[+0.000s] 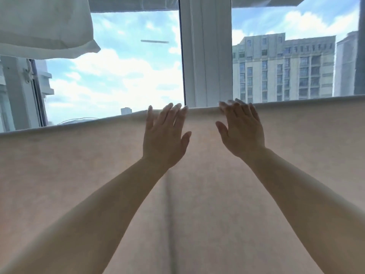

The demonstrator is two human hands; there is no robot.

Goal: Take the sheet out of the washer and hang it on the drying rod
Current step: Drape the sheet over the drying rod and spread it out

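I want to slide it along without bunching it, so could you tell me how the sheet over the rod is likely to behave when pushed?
The sheet looks thin and floppy: daylight glows through it. It will probably wrinkle rather than slide stiffly; one vertical crease already runs below the left hand and right hand.

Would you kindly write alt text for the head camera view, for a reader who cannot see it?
Two bare hands, left hand and right hand, lie open with fingers spread near the top fold of a pale sheet draped across the view. Beyond it are a white window frame, cloudy sky and a tall building; another white cloth hangs at upper left.
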